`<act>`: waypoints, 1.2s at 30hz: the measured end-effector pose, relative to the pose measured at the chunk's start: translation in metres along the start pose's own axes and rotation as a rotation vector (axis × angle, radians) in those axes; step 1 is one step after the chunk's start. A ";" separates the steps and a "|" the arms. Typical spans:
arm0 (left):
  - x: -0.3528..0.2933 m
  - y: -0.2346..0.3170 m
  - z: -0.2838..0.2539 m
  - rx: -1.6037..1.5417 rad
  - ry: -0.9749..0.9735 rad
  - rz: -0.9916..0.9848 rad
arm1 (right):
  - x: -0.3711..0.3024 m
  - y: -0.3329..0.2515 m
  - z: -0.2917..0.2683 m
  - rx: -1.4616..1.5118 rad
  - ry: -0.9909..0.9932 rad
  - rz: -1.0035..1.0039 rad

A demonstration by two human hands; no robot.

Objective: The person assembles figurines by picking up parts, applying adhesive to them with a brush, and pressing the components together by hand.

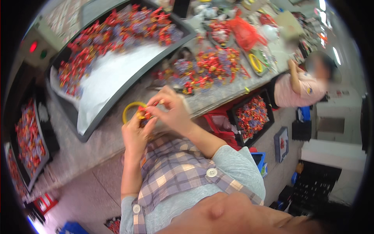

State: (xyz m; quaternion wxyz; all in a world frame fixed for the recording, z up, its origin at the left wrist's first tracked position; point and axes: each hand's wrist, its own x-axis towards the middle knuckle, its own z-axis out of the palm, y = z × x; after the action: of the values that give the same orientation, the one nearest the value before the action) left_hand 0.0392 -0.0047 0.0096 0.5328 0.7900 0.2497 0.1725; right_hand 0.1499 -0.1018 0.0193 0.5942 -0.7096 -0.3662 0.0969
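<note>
My left hand is closed round a small red and yellow plastic piece just over the table's front edge. Against the same piece, the fingertips of my right hand are pinched together; a bit of red shows between them. Its exact shape is mostly covered by my fingers. A yellow ring, perhaps a roll of tape, is beside my left hand. Beyond my right hand lies a loose pile of red, yellow and clear-purple pieces on the grey table.
A large black tray, lined with white sheeting, holds many similar pieces at the far left. A red plastic bag and another yellow ring are at the back right. Below the table stands a filled black crate. A person is at the right.
</note>
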 end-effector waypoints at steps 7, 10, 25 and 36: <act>-0.003 -0.009 0.000 -0.051 0.032 0.085 | 0.003 -0.007 0.007 0.255 0.018 0.058; -0.001 -0.010 0.002 -0.090 0.018 0.042 | 0.003 -0.004 0.005 0.213 -0.029 0.048; 0.003 -0.008 -0.007 0.108 -0.071 0.212 | 0.004 -0.006 -0.026 -0.309 -0.245 -0.322; 0.015 0.004 0.003 -0.045 0.008 0.328 | -0.007 0.012 -0.038 -0.344 -0.012 -0.658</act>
State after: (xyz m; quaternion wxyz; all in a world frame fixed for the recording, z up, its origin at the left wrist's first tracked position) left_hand 0.0537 0.0006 0.0128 0.5141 0.8072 0.1154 0.2659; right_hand 0.1718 -0.1358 0.0169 0.4634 -0.6429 -0.5890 -0.1583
